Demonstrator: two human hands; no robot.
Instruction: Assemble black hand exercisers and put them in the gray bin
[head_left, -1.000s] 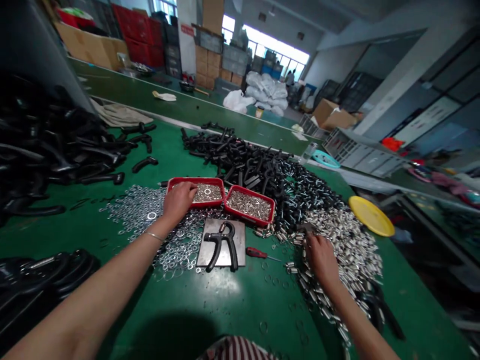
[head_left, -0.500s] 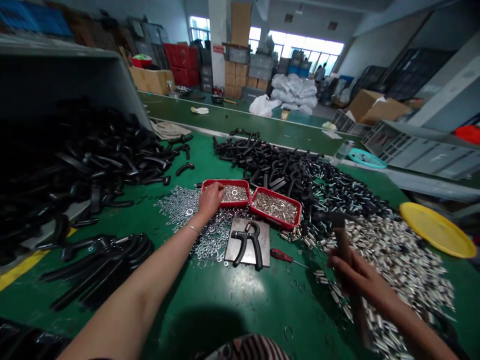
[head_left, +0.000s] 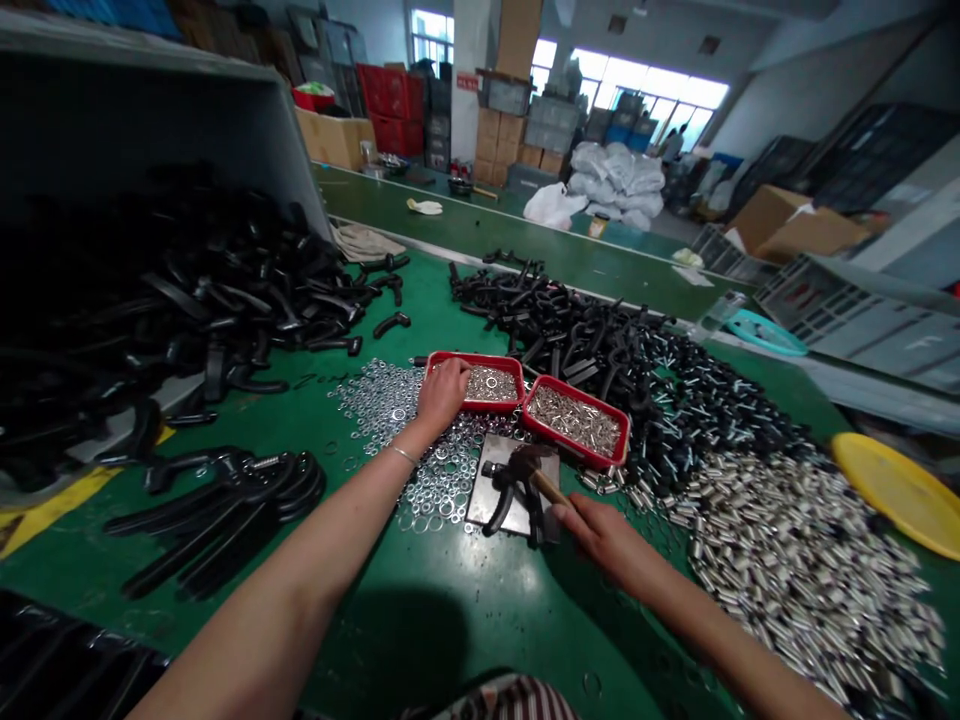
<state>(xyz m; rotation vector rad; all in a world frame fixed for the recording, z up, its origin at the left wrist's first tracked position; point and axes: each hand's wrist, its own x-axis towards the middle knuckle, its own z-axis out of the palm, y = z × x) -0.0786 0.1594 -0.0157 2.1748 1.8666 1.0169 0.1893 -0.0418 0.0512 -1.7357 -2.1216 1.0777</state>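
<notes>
Black A-shaped handgrip [head_left: 499, 508], frame centre, legs down-frame, lies just left of nearer right hand [head_left: 600, 530] clenching wooden-handled hammer [head_left: 550, 487]; left hand [head_left: 443, 393] at red tray [head_left: 491, 406], hold unclear.

No readable text, red sign [head_left: 469, 81] included

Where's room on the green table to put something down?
Mostly bare table: in front of the plate, between left arm and right arm; also behind the left tray, between black piles. Crowded: rings left of the plate, cylinders right.
</notes>
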